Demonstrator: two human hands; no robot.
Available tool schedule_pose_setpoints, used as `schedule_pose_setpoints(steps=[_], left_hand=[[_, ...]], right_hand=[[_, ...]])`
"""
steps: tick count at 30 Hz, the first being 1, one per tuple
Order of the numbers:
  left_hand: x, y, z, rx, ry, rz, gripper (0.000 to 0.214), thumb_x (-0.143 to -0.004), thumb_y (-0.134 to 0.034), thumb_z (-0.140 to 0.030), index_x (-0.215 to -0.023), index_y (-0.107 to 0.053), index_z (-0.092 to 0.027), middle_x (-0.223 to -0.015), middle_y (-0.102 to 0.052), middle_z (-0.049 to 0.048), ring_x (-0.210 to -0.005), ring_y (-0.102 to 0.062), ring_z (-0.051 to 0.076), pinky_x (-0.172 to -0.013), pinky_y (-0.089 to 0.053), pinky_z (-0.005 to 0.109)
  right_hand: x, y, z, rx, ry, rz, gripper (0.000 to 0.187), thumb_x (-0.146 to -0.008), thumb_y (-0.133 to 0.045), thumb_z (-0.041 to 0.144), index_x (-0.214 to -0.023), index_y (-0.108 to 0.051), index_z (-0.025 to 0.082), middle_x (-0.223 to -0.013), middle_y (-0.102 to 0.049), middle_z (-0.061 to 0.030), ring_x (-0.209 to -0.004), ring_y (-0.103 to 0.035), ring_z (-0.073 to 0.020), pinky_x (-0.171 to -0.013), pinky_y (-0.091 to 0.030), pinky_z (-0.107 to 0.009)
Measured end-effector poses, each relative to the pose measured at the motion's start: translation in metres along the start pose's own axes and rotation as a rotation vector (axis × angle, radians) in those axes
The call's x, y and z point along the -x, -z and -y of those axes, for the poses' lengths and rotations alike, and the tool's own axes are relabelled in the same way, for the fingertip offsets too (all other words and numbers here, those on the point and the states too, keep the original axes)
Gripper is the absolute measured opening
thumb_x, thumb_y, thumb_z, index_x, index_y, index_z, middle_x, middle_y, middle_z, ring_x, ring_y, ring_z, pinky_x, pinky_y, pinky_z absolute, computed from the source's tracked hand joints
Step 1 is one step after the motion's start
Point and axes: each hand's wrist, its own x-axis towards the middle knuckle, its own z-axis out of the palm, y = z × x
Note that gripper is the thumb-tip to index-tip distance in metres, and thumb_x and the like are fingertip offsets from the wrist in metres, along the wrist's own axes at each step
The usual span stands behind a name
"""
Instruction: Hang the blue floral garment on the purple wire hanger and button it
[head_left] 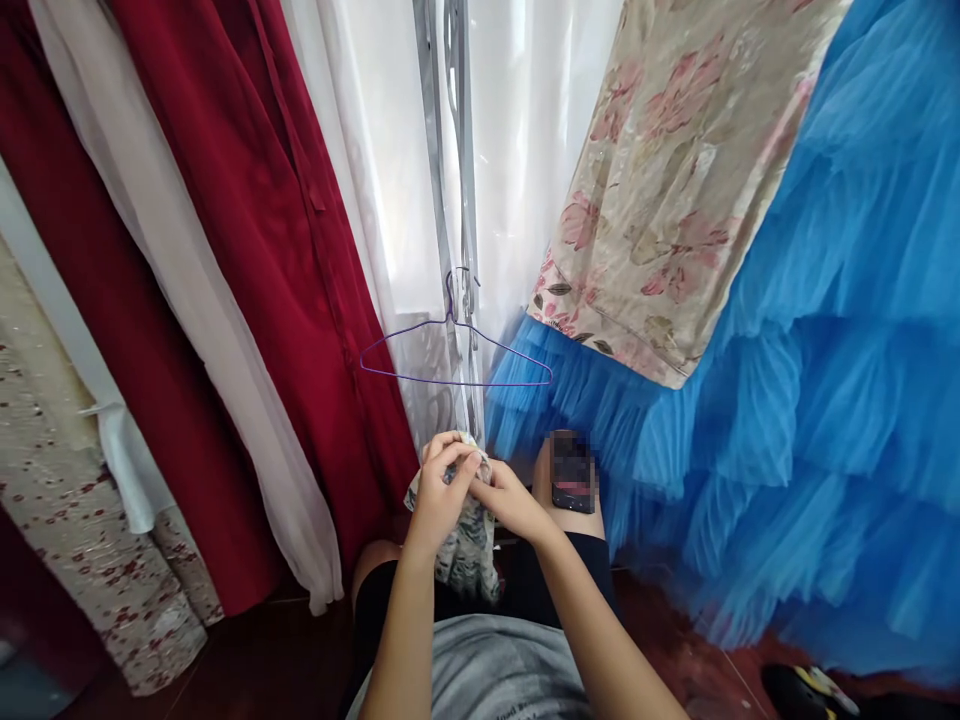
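A pale garment with a dark leafy print (469, 565) hangs bunched between my knees. The fingers of my left hand (442, 490) are closed on its upper edge. My right hand (511, 497) pinches the same edge, and the fingertips of both hands meet there. Above my hands hangs a thin purple wire hanger (459, 383) with nothing on it. Silver-grey straps or bars (465, 160) run down behind the hanger. My fingers hide part of the garment's top edge.
Red fabric (247, 230) and pale sheer fabric (187, 240) hang at left. Hanging at right are a floral beige cloth (660, 190) and a ruffled blue tulle skirt (847, 420). A dark, partly blurred phone-like object (574, 480) rests on my right thigh. Dark footwear (806, 690) lies at lower right.
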Motion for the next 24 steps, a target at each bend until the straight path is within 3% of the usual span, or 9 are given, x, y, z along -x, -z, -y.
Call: schedule_pose_setpoints(steps=[2,5,8,11,15,17,19,21,24], left_hand=[[0.004,0.000,0.001,-0.070,-0.018,0.056,0.031,-0.094,-0.058,-0.049,-0.106,-0.074,-0.026,-0.132,-0.056,0.0094,-0.132,-0.046,0.028,-0.116,-0.031,0.040],[0.017,0.001,0.022,0.057,0.147,0.315,0.050,-0.096,-0.047,-0.061,-0.122,-0.068,-0.024,-0.127,-0.062,0.0101,-0.124,-0.053,0.027,-0.110,-0.039,0.039],[0.040,-0.001,0.053,0.053,0.343,0.585,0.061,-0.086,-0.056,-0.071,-0.105,-0.072,-0.016,-0.099,-0.070,0.0082,-0.094,-0.062,0.025,-0.086,-0.049,0.033],[0.066,0.008,0.081,-0.159,0.359,0.752,0.056,-0.082,-0.064,-0.067,-0.075,-0.070,-0.013,-0.072,-0.062,0.0024,-0.071,-0.054,0.018,-0.065,-0.042,0.026],[0.073,0.053,0.099,-0.277,0.337,0.714,0.048,-0.089,-0.058,-0.059,-0.079,-0.071,-0.014,-0.072,-0.062,-0.0003,-0.069,-0.052,0.016,-0.065,-0.039,0.025],[0.061,0.076,0.095,-0.363,0.294,0.613,0.044,-0.090,-0.057,-0.056,-0.081,-0.070,-0.015,-0.073,-0.061,-0.0012,-0.070,-0.052,0.016,-0.066,-0.039,0.025],[0.044,0.090,0.081,-0.496,0.188,0.489,0.043,-0.091,-0.056,-0.055,-0.074,-0.066,-0.016,-0.068,-0.057,-0.0016,-0.069,-0.050,0.016,-0.066,-0.038,0.025],[0.026,0.092,0.059,-0.589,0.051,0.388,0.041,-0.092,-0.056,-0.053,-0.074,-0.065,-0.018,-0.070,-0.059,-0.0002,-0.073,-0.052,0.017,-0.070,-0.038,0.026],[0.001,0.077,0.023,-0.614,-0.092,0.366,0.034,-0.095,-0.055,-0.048,-0.080,-0.067,-0.020,-0.078,-0.065,0.0025,-0.079,-0.055,0.018,-0.075,-0.040,0.028]], right_hand=[[0.006,0.003,0.009,-0.157,-0.088,-0.063,0.027,-0.089,-0.066,0.042,-0.094,-0.071,0.017,-0.083,-0.067,-0.0010,-0.083,-0.059,-0.0191,-0.080,-0.047,-0.031],[0.021,0.015,0.015,-0.300,-0.212,-0.100,0.028,-0.078,-0.076,0.044,-0.085,-0.070,0.017,-0.074,-0.064,0.0005,-0.069,-0.056,-0.0153,-0.068,-0.045,-0.026],[0.036,0.041,0.028,-0.239,-0.239,-0.035,0.031,-0.068,-0.084,0.042,-0.078,-0.067,0.017,-0.069,-0.059,0.0018,-0.059,-0.049,-0.0116,-0.057,-0.039,-0.023],[0.045,0.076,0.052,-0.145,-0.203,0.027,0.033,-0.063,-0.086,0.037,-0.074,-0.062,0.017,-0.066,-0.055,0.0032,-0.056,-0.046,-0.0107,-0.054,-0.036,-0.023],[0.029,0.126,0.073,0.119,-0.181,0.182,0.025,-0.063,-0.081,0.023,-0.073,-0.058,0.017,-0.065,-0.053,0.0042,-0.057,-0.043,-0.0101,-0.054,-0.033,-0.022],[0.007,0.147,0.071,0.224,-0.144,0.075,0.021,-0.060,-0.075,0.015,-0.073,-0.058,0.017,-0.064,-0.053,0.0053,-0.056,-0.043,-0.0098,-0.053,-0.031,-0.022],[-0.025,0.168,0.064,0.244,-0.078,-0.123,0.020,-0.054,-0.069,0.012,-0.069,-0.057,0.018,-0.060,-0.051,0.0065,-0.055,-0.041,-0.0093,-0.052,-0.029,-0.022],[-0.058,0.187,0.058,0.210,-0.039,-0.260,0.019,-0.052,-0.065,0.014,-0.069,-0.059,0.018,-0.058,-0.053,0.0067,-0.054,-0.042,-0.0099,-0.053,-0.030,-0.022],[-0.100,0.212,0.058,0.179,-0.043,-0.300,0.019,-0.053,-0.065,0.018,-0.071,-0.061,0.019,-0.060,-0.059,0.0039,-0.059,-0.050,-0.0132,-0.056,-0.037,-0.024]])
